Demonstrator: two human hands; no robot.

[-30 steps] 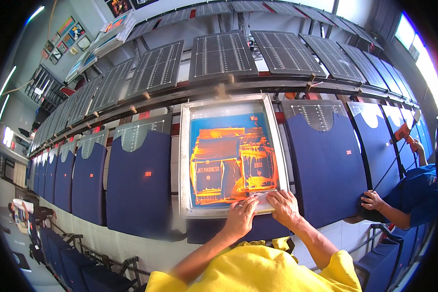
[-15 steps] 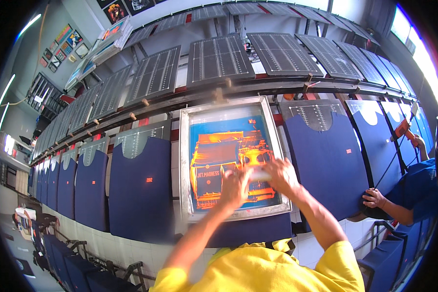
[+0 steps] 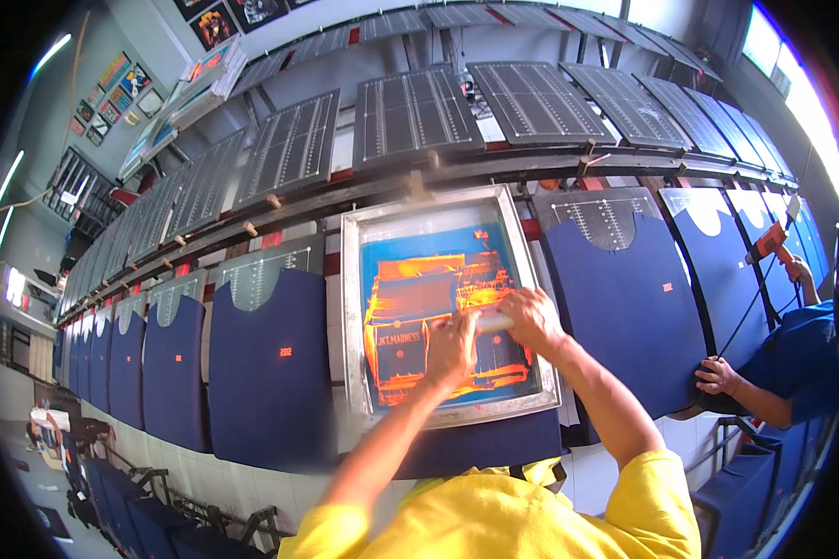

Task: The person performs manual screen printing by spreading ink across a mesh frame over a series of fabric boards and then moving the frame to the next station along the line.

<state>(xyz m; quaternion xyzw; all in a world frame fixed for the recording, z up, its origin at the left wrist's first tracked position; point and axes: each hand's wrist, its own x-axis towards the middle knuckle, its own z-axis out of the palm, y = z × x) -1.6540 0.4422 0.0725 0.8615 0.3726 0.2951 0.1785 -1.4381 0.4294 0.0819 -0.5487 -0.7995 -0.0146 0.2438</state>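
A screen-printing frame [image 3: 529,244] with a pale metal rim lies over a dark blue shirt piece [image 3: 489,443]. On its blue mesh [image 3: 387,244], orange ink [image 3: 424,267] is spread around blocks of lettering and pictures. My left hand [image 3: 453,352] and my right hand [image 3: 532,322] both grip a squeegee [image 3: 494,322] with a pale handle, held across the lower right of the mesh. The fingers wrap its top from each end. Its blade is hidden by the handle and my hands.
Dark blue shirt pieces [image 3: 268,373] with small orange prints lie on boards to both sides. Beyond a dark rail [image 3: 345,191] stand rows of grey boards [image 3: 415,116]. At the right a co-worker's hand [image 3: 800,271] holds an orange heat gun [image 3: 770,242] with a cable.
Both my hands and the squeegee have moved slightly away from me over the mesh. My grip stays the same. The co-worker's heat gun has shifted slightly.
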